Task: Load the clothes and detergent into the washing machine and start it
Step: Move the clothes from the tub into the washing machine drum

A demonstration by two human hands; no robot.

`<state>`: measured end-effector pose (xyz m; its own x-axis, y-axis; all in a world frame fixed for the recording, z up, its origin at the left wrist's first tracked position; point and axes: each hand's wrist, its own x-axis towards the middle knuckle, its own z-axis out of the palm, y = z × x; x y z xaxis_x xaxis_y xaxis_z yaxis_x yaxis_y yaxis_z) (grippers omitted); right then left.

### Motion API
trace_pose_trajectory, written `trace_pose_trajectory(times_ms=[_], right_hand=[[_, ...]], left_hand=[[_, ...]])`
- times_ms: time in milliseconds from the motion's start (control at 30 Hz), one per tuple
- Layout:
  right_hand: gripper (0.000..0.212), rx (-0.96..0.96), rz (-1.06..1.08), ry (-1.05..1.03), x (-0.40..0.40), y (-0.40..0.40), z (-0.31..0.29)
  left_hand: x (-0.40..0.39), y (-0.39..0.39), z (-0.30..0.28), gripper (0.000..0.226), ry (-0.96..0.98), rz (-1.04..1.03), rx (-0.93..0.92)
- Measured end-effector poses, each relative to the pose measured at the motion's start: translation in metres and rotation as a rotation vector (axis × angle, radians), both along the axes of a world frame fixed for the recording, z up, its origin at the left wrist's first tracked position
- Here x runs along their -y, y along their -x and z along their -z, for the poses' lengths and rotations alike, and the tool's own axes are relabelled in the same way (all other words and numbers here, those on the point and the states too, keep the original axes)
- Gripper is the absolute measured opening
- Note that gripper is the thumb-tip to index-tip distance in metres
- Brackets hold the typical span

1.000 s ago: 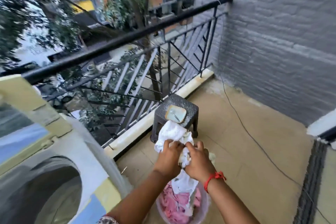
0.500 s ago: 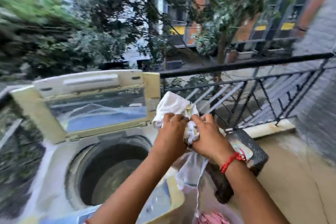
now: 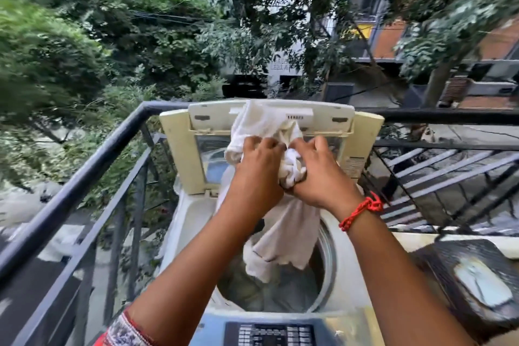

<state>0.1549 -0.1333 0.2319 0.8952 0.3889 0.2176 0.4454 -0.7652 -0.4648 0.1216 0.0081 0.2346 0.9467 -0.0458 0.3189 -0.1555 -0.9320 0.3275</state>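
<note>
A top-loading washing machine (image 3: 193, 222) stands against the balcony railing with its cream lid (image 3: 179, 154) raised upright. Both my hands hold a bunched white garment (image 3: 283, 236) directly above the open drum (image 3: 280, 292). My left hand (image 3: 257, 171) grips the cloth's left side, and my right hand (image 3: 317, 177), with a red thread at the wrist, grips the wad beside it. The garment's lower part hangs down into the drum mouth. The dark control panel (image 3: 275, 334) sits at the machine's near edge. No detergent is in view.
A black metal railing (image 3: 84, 177) runs along the left and behind the machine. To the right a dark woven stool (image 3: 449, 261) carries a pale square object (image 3: 483, 284). Trees and buildings lie beyond the railing.
The view has swung left from the floor basin to face the washing machine. Both hands have carried the white garment from above the pink laundry to over the open drum.
</note>
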Motion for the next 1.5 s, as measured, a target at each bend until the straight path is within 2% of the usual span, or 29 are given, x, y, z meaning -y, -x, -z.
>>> trace_pose_trajectory(times_ms=[167, 467, 600, 733, 933, 1167, 1333, 1500], right_hand=[[0.057, -0.147, -0.013, 0.024, -0.021, -0.014, 0.066], [0.051, -0.290, -0.079, 0.062, -0.021, -0.030, 0.164], [0.054, -0.364, -0.065, 0.137, -0.019, -0.033, 0.206], [0.065, -0.500, -0.126, 0.200, -0.013, -0.036, 0.231], [0.073, -0.508, -0.163, 0.274, -0.004, -0.035, 0.248], [0.072, -0.487, -0.087, 0.219, 0.019, -0.024, 0.244], [0.073, -0.442, 0.080, 0.134, 0.058, -0.005, 0.232], [0.088, -0.405, 0.349, 0.094, 0.123, 0.044, 0.223]], left_hand=[[-0.018, -0.010, 0.063, 0.063, 0.018, -0.040, -0.183], [-0.011, -0.012, 0.165, 0.071, 0.154, -0.121, -0.339], [-0.009, -0.011, 0.201, 0.075, 0.127, -0.135, -0.422], [-0.010, -0.006, 0.226, 0.079, 0.001, -0.110, -0.544], [-0.011, -0.009, 0.239, 0.080, -0.047, -0.106, -0.590], [0.006, -0.018, 0.234, 0.078, -0.067, 0.006, -0.542], [0.042, -0.024, 0.224, 0.080, -0.105, 0.175, -0.498], [0.096, -0.015, 0.208, 0.106, -0.152, 0.346, -0.438]])
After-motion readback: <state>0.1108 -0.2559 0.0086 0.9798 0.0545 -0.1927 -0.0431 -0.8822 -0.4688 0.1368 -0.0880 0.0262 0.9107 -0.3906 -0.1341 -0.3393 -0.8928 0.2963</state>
